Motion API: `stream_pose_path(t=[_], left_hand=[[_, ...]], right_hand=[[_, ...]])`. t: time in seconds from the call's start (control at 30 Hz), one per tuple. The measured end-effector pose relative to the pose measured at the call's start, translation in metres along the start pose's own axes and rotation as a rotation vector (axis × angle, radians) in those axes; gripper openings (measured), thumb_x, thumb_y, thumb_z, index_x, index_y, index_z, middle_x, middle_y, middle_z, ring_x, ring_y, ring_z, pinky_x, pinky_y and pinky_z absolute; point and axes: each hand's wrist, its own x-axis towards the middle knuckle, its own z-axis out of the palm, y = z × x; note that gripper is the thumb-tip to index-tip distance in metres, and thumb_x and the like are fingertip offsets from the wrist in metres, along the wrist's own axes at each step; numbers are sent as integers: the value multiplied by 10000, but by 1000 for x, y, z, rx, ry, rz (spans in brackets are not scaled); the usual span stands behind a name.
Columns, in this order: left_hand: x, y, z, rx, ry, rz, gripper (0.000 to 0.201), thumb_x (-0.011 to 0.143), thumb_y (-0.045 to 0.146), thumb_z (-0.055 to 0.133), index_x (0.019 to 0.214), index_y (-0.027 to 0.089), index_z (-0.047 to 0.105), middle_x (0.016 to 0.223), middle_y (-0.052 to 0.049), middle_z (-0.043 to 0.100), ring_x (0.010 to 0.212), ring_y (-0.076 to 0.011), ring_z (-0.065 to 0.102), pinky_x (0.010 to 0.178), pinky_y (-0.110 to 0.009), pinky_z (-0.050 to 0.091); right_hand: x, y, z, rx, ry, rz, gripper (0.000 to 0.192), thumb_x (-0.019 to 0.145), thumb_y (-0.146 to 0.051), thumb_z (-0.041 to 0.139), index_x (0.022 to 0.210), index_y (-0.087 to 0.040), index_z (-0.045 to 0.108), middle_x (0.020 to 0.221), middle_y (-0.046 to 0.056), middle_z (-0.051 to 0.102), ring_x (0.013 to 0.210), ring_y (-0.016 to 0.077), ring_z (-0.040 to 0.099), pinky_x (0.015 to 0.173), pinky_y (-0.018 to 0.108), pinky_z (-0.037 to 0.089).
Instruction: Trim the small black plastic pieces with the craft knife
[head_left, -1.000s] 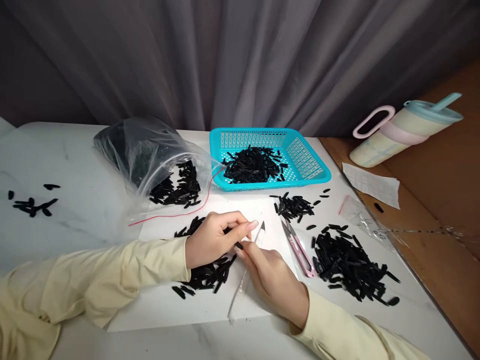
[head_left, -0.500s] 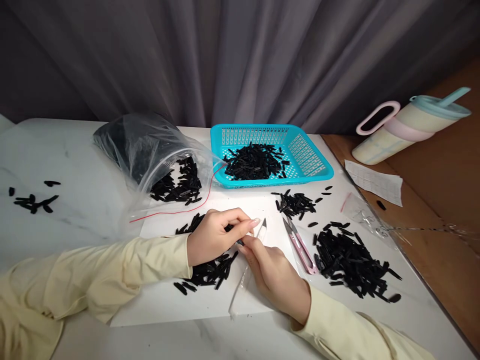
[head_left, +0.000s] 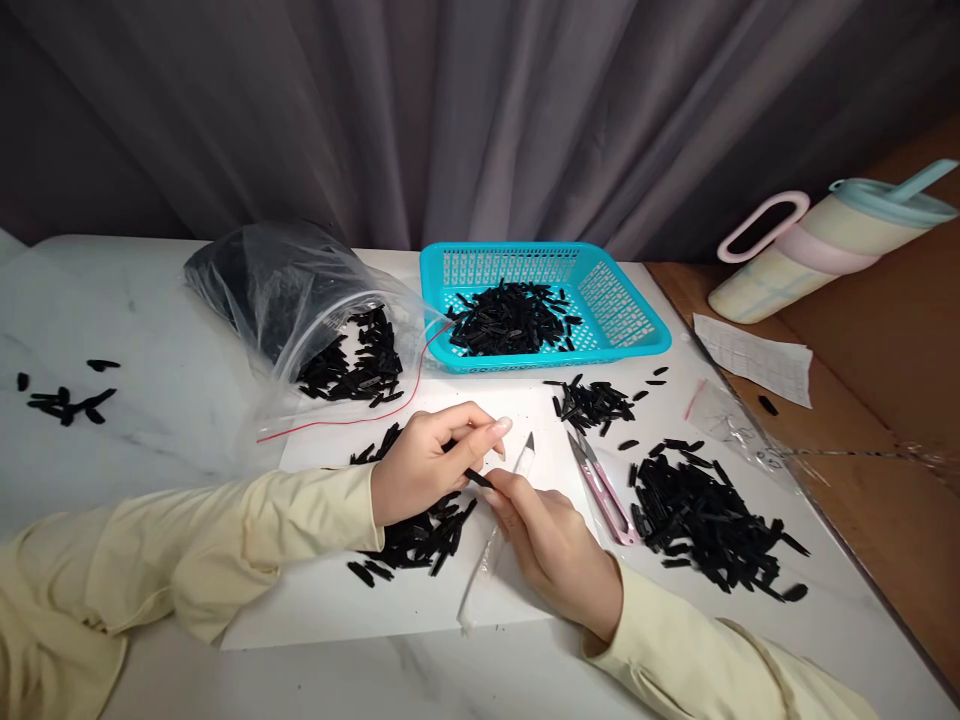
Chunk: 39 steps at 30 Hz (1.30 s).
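Between my two hands is a small black strip (head_left: 478,478). The fingertips of my right hand (head_left: 551,540) pinch its lower right end. My left hand (head_left: 431,460) is closed, and black shows inside its curled fingers at the other end of the strip; whether that is one piece or more is hidden. Under my left hand lies a heap of black strips (head_left: 431,535), partly covered, on white paper (head_left: 315,610). A white-handled craft knife (head_left: 487,570) with a dark pointed tip lies beneath my right fingers, partly hidden by them.
Behind the hands stand a turquoise basket (head_left: 551,365) of black strips and an open clear bag (head_left: 262,290) of more. Pink thread snips (head_left: 607,500) lie between a small pile (head_left: 596,403) and a larger pile (head_left: 709,520). A tumbler (head_left: 810,255) leans at the far right.
My hands have drawn slightly apart, so more of the black strip shows between them. My left thumb has lifted a little. The whole view has shifted slightly.
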Motion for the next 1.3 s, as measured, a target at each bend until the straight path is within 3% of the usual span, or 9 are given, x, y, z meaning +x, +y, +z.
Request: stream_pose_path(t=[0.2,0.47,0.73,0.87,1.0,1.17,1.3], left_hand=[[0,-1,1,-107,-23,-43,306,825,441,513,701,161,514,444,91,340,353,-19,288,347,-144,250],[1,0,0,-131,-68,-98,438,805,509,511,563,174,364,412,93,281,337,-15,241,330,-164,193],[-2,-2,0,-159,-129,-39,327,825,449,517,666,173,441,428,106,264,351,-19,207,351,-170,190],[-2,-3,0,-154,-148,-20,257,853,390,492,719,172,465,442,106,290,362,-22,221,359,-163,201],[-2,-5,-2,-59,-156,-1,235,866,370,473,742,170,483,452,99,330,380,-28,263,378,-164,230],[-1,-7,-2,-6,-149,5,275,827,405,532,703,171,458,454,93,361,394,-31,282,387,-168,240],[-1,-5,-1,-125,-129,-19,399,826,451,508,586,186,331,413,102,293,347,-20,234,348,-167,203]], right_hand=[[-1,-1,-2,115,-40,121,269,975,-261,183,973,-175,438,531,-37,496,410,99,444,445,194,363],[-4,-2,-2,183,56,213,256,973,-292,213,915,-188,440,537,-33,472,457,108,478,501,203,411],[-1,-3,-4,142,147,209,200,952,-206,294,833,-194,454,550,-40,472,448,91,467,473,204,373],[0,-2,-2,183,217,177,85,910,-184,420,983,-180,463,675,-9,558,537,97,542,485,202,409],[-1,-2,1,269,346,152,347,874,-151,493,1197,-187,372,1018,96,606,858,160,626,627,242,518],[-1,0,-2,338,341,151,420,888,-98,456,1281,-229,388,1003,64,632,854,138,632,713,246,539],[1,3,-3,377,444,238,319,890,-97,454,1163,-243,534,938,45,639,794,132,633,672,242,540]])
